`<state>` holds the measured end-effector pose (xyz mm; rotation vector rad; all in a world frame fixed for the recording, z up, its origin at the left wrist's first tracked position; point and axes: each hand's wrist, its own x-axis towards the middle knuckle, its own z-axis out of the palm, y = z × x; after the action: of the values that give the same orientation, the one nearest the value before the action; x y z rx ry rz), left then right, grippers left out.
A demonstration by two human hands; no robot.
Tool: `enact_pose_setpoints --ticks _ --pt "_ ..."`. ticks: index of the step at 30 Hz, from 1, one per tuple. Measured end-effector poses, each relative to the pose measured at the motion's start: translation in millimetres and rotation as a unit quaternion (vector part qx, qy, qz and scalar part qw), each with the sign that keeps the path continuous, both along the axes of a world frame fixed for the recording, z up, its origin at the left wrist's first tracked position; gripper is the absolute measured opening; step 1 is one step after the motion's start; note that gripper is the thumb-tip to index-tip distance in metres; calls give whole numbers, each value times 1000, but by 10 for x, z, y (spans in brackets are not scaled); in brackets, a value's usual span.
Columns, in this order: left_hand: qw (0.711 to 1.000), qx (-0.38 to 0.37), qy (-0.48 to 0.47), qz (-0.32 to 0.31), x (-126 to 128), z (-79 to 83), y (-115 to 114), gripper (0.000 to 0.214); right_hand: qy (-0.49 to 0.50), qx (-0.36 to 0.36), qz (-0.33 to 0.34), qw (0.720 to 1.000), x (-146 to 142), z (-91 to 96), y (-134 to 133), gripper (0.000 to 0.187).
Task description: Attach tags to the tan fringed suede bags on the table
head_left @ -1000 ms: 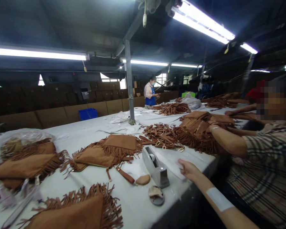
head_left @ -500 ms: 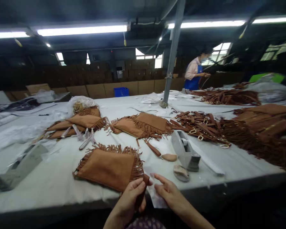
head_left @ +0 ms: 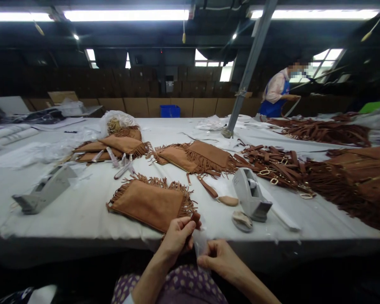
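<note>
At the table's front edge, my left hand (head_left: 179, 234) is closed on a brown leather strap (head_left: 195, 218), whose folded end sticks up past the thumb. Just right of it, my right hand (head_left: 220, 257) pinches a thin clear plastic wrapper (head_left: 200, 242) that hangs beside the strap. How far the wrapper covers the strap is hidden by my fingers. Behind my left hand lies a tan fringed pouch (head_left: 148, 203), flat on the white table. A loose leather strap (head_left: 207, 186) and a tan teardrop-shaped piece (head_left: 228, 201) lie farther back.
Grey tape dispensers stand at right (head_left: 251, 195) and left (head_left: 46, 190). Beyond are more fringed pouches (head_left: 209, 154), a heap of straps with metal rings (head_left: 272, 164) and a large brown pile (head_left: 354, 177). A post (head_left: 248, 71) rises from the table; a co-worker (head_left: 277, 93) stands behind.
My right hand has gone from spread fingers beside the wrapper to pinching it, lower down. My left hand keeps the strap. The camera view has shifted, and the co-worker leans forward more.
</note>
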<state>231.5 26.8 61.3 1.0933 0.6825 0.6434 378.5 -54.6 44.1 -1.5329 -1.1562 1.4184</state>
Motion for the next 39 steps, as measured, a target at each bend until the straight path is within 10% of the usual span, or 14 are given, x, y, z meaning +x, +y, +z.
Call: enact_pose_setpoints --ticks 9,22,39 --pt "997 79 9 11 52 -118 6 44 92 12 68 993 25 13 -43 42" --pt "976 199 69 58 -85 -84 -172 35 256 25 -333 907 14 60 212 35" --pt "960 245 125 57 -85 -188 -236 24 181 93 -286 936 -159 54 242 39"
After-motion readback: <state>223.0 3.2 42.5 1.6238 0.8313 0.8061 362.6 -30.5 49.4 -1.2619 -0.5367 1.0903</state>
